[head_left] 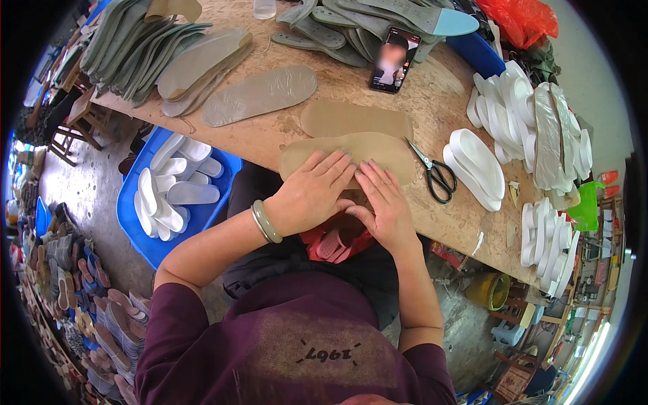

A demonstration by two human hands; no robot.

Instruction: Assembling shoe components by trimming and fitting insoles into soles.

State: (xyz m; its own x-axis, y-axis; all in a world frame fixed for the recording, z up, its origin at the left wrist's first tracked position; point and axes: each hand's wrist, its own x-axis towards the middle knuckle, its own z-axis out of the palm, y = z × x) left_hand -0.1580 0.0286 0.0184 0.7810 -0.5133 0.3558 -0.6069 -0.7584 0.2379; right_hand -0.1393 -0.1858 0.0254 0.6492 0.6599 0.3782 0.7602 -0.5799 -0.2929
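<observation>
The left hand (302,197) and right hand (387,210) lie with fingers extended, grasping nothing, on a flat, tan, sole-shaped sheet (382,150). It sits under their fingertips, reaching past both sides. For smoothing, even pressure from the middle outward seems best. The steel scissors with black handles (429,164), right of the right hand, should stay clear of its edge.

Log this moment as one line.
left hand: touching tan, sole-shaped flat sheet | right hand: touching same sheet | right of sheet: black-handled metal scissors on brown wooden table
</observation>
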